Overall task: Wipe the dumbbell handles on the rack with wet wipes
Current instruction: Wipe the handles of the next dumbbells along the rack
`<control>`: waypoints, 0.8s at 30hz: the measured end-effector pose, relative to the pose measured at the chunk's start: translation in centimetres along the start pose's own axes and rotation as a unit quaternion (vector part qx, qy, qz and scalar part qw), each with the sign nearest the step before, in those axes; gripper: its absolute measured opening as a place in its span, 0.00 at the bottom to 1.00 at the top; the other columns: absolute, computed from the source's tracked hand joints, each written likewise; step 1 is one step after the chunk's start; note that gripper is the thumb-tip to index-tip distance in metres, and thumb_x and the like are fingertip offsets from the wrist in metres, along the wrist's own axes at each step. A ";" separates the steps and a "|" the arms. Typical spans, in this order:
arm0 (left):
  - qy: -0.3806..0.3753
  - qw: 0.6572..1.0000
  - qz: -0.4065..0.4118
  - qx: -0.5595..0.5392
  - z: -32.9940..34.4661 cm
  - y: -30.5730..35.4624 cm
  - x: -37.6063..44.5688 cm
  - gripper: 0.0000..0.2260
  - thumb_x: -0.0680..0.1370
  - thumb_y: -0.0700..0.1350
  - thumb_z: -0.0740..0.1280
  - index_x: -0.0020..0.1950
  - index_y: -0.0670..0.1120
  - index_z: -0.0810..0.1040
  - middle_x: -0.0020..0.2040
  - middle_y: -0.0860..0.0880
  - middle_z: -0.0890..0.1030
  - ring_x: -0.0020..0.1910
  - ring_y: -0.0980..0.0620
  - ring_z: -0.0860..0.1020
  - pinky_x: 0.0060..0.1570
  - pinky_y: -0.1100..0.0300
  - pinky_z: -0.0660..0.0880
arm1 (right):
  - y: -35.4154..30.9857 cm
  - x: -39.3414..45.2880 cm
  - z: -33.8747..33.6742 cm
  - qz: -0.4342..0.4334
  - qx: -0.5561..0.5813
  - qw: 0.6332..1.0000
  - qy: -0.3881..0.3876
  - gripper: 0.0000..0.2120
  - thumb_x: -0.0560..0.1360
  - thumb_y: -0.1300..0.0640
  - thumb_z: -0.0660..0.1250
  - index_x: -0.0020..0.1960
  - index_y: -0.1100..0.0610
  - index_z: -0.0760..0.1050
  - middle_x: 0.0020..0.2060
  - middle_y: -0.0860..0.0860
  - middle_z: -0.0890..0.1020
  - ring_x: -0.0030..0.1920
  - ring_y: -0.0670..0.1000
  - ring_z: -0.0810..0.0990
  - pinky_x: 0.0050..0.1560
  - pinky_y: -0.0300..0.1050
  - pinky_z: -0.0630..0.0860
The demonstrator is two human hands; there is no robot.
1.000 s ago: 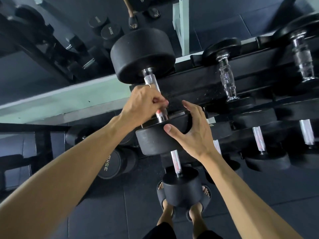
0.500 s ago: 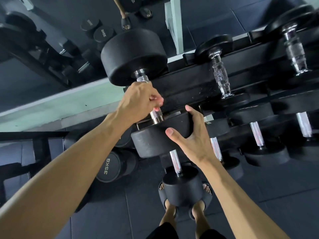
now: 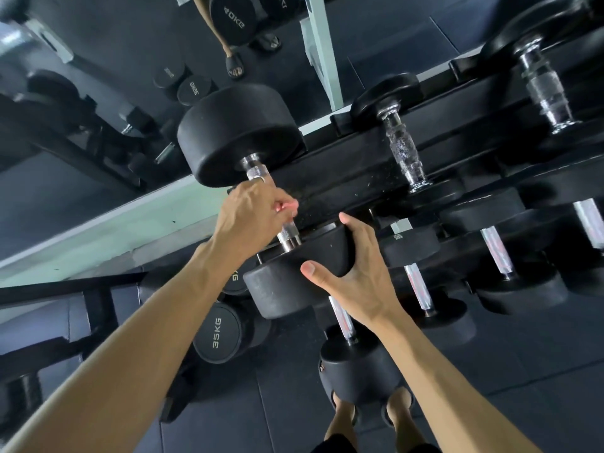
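A big black dumbbell lies on the top tier of the rack (image 3: 359, 171), its far head (image 3: 238, 132) up and away from me and its near head (image 3: 277, 289) toward me. My left hand (image 3: 251, 214) grips the middle of its knurled steel handle (image 3: 289, 235). Bare metal shows above and below my fist. No wipe is plainly visible; only a pale glint shows at my fingertips. My right hand (image 3: 356, 276) holds the near head, fingers over its top edge and thumb on its face.
Two more dumbbells with chrome handles (image 3: 403, 148) (image 3: 545, 89) sit to the right on the same tier. Lower-tier handles (image 3: 416, 286) (image 3: 496, 253) lie below. A 35KG dumbbell (image 3: 219, 335) is at lower left. A mirror backs the rack. My feet (image 3: 343, 416) stand beneath.
My left hand slid up the handle toward the far head, then back to the middle. My right hand kept its hold on the near head.
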State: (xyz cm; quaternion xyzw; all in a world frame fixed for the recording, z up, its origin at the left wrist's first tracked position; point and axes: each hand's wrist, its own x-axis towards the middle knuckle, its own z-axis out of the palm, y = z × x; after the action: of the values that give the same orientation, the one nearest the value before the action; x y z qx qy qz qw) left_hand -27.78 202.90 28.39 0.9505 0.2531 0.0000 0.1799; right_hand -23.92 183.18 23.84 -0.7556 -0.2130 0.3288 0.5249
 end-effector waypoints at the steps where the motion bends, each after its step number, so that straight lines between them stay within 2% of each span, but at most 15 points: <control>1: 0.002 1.000 0.011 0.013 -0.1 0.1 -0.1 0.05 0.77 0.49 0.73 0.50 0.52 0.87 0.39 0.57 0.77 0.41 0.55 0.76 0.43 0.59 0.73 | 0.1 0.0 0.1 -0.003 -0.006 1.000 0.004 0.52 0.59 0.28 0.71 0.77 0.47 0.58 0.72 0.40 0.63 0.71 0.39 0.62 0.60 0.22 0.59; 3: 0.069 0.996 0.009 0.050 -0.3 0.0 0.6 0.06 0.78 0.49 0.71 0.47 0.50 0.87 0.40 0.54 0.79 0.39 0.50 0.78 0.40 0.58 0.72 | 0.3 0.1 0.1 0.004 0.000 1.000 0.002 0.53 0.58 0.26 0.67 0.77 0.46 0.58 0.72 0.39 0.62 0.72 0.38 0.61 0.65 0.28 0.58; 5: 0.148 0.984 -0.014 0.095 -0.5 0.3 1.8 0.08 0.80 0.48 0.69 0.49 0.48 0.87 0.44 0.47 0.83 0.39 0.45 0.81 0.39 0.57 0.72 | 0.4 0.1 0.2 0.007 0.007 1.000 0.000 0.53 0.59 0.27 0.67 0.77 0.46 0.57 0.72 0.39 0.62 0.73 0.38 0.60 0.69 0.34 0.59; 7: 0.157 0.980 -0.036 0.115 -0.4 0.8 2.1 0.09 0.81 0.47 0.68 0.50 0.46 0.87 0.45 0.45 0.84 0.40 0.43 0.82 0.39 0.56 0.73 | 0.5 0.1 0.2 0.003 0.004 1.000 0.002 0.53 0.59 0.26 0.67 0.77 0.47 0.57 0.72 0.39 0.61 0.73 0.39 0.60 0.70 0.36 0.60; 10: 0.057 0.993 -0.055 0.092 0.2 1.5 0.9 0.08 0.80 0.48 0.68 0.48 0.50 0.87 0.48 0.49 0.86 0.45 0.45 0.83 0.45 0.53 0.79 | 0.6 0.1 0.3 0.001 0.001 1.000 0.004 0.53 0.59 0.26 0.67 0.77 0.47 0.58 0.72 0.40 0.62 0.73 0.39 0.60 0.70 0.36 0.59; 12: -0.013 0.994 -0.061 0.089 0.5 2.3 -0.1 0.06 0.78 0.50 0.70 0.50 0.53 0.86 0.51 0.51 0.86 0.50 0.47 0.83 0.49 0.50 0.79 | 0.8 0.2 0.2 -0.002 0.003 1.000 0.003 0.52 0.59 0.26 0.67 0.77 0.47 0.58 0.72 0.40 0.63 0.73 0.39 0.60 0.71 0.36 0.59; 16: -0.024 0.975 -0.044 0.214 -0.9 3.2 2.1 0.05 0.79 0.50 0.69 0.48 0.53 0.86 0.48 0.50 0.85 0.49 0.44 0.81 0.43 0.56 0.69 | 0.8 0.3 0.0 -0.002 0.014 1.000 -0.006 0.52 0.59 0.27 0.67 0.77 0.47 0.58 0.72 0.40 0.62 0.73 0.40 0.60 0.74 0.42 0.61; 19: -0.026 0.969 -0.082 0.230 -2.3 3.0 3.8 0.05 0.78 0.49 0.70 0.48 0.54 0.86 0.49 0.48 0.85 0.50 0.43 0.81 0.46 0.54 0.71 | 0.8 0.2 0.0 -0.003 0.013 1.000 -0.007 0.51 0.59 0.27 0.67 0.76 0.46 0.58 0.71 0.39 0.61 0.73 0.41 0.60 0.75 0.48 0.63; 24: -0.161 0.968 -0.029 0.189 -1.3 4.2 0.5 0.04 0.78 0.51 0.71 0.48 0.58 0.86 0.48 0.53 0.84 0.51 0.45 0.81 0.48 0.54 0.74 | 0.6 0.2 0.0 -0.002 0.012 1.000 -0.007 0.51 0.59 0.27 0.67 0.76 0.46 0.58 0.71 0.39 0.62 0.73 0.41 0.60 0.74 0.52 0.64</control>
State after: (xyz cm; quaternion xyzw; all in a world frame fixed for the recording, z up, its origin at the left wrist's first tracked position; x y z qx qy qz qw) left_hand -25.43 200.15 31.00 0.9469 0.2439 -0.2066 0.0352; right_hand -23.76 183.12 23.24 -0.7466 -0.2140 0.3358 0.5329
